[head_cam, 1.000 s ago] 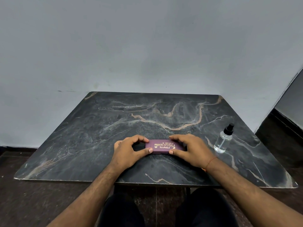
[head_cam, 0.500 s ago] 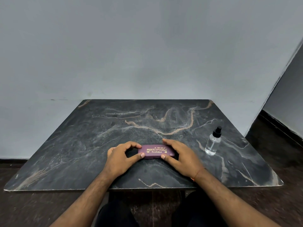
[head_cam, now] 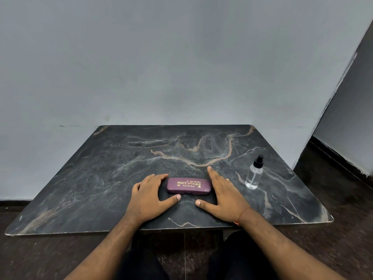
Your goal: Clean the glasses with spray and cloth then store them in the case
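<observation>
A closed maroon glasses case [head_cam: 189, 186] with gold lettering lies flat on the dark marble table [head_cam: 113, 178], near the front middle. My left hand [head_cam: 150, 196] lies flat on the table just left of the case, fingers straight. On the other side, my right hand [head_cam: 223, 194] also lies flat with its fingers spread. Neither hand holds the case. A small clear spray bottle [head_cam: 254, 173] with a black pump top stands upright to the right of my right hand. No glasses or cloth are in sight.
The table stands against a plain grey wall [head_cam: 181, 67]. A dark floor [head_cam: 343, 178] and a wall corner lie to the right. My dark-clothed legs [head_cam: 181, 259] are below the table's front edge.
Both hands have let go of the case ends and now lie flat beside it. The case stays in place on the table.
</observation>
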`<control>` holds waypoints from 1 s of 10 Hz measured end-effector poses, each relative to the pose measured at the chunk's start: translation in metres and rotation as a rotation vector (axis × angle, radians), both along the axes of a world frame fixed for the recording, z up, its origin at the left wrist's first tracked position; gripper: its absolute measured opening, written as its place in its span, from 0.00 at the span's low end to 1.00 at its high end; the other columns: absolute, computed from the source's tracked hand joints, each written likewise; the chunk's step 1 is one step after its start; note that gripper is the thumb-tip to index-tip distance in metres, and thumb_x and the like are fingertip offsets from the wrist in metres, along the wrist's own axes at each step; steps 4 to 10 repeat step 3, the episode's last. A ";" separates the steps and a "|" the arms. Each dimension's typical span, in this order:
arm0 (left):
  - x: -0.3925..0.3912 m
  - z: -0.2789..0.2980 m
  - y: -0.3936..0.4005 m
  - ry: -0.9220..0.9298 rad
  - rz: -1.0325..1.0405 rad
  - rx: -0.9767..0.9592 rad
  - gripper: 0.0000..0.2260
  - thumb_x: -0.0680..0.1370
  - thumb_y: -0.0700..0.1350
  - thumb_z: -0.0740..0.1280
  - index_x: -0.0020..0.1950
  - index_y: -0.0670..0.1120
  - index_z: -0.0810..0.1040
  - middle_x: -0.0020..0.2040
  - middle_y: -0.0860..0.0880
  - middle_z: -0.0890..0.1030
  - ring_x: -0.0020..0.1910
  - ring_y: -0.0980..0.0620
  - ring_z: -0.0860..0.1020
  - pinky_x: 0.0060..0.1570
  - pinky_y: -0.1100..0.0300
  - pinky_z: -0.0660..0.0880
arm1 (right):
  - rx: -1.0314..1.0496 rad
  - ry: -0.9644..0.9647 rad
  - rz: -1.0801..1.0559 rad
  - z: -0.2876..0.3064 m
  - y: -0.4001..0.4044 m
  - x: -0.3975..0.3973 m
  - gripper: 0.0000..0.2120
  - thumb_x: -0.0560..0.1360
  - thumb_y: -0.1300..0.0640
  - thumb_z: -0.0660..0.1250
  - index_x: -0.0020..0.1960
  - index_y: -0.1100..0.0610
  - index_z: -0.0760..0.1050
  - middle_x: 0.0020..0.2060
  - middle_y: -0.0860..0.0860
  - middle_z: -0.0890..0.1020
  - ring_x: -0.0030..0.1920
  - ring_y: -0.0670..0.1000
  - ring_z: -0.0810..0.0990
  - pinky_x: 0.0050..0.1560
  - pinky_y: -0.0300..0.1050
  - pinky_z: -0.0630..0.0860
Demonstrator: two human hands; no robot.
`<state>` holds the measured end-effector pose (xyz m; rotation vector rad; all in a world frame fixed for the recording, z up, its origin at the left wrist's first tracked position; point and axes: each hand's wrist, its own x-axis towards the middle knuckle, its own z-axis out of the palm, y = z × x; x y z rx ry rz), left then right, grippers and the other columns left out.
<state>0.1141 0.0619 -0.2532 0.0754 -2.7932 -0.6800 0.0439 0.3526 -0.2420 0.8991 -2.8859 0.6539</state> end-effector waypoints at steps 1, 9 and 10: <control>0.001 0.001 0.004 -0.078 -0.004 -0.074 0.49 0.72 0.83 0.57 0.87 0.60 0.61 0.87 0.61 0.62 0.89 0.55 0.53 0.85 0.43 0.52 | 0.075 -0.007 -0.015 0.001 0.000 -0.004 0.59 0.72 0.16 0.55 0.87 0.47 0.35 0.88 0.43 0.48 0.86 0.45 0.50 0.87 0.55 0.47; -0.004 -0.002 0.007 -0.157 -0.012 -0.227 0.50 0.74 0.84 0.46 0.90 0.57 0.54 0.91 0.58 0.50 0.90 0.54 0.43 0.87 0.41 0.45 | 0.180 0.014 -0.002 -0.001 0.000 -0.013 0.57 0.72 0.16 0.51 0.87 0.48 0.34 0.88 0.45 0.48 0.87 0.45 0.48 0.86 0.57 0.45; -0.004 -0.002 0.007 -0.157 -0.012 -0.227 0.50 0.74 0.84 0.46 0.90 0.57 0.54 0.91 0.58 0.50 0.90 0.54 0.43 0.87 0.41 0.45 | 0.180 0.014 -0.002 -0.001 0.000 -0.013 0.57 0.72 0.16 0.51 0.87 0.48 0.34 0.88 0.45 0.48 0.87 0.45 0.48 0.86 0.57 0.45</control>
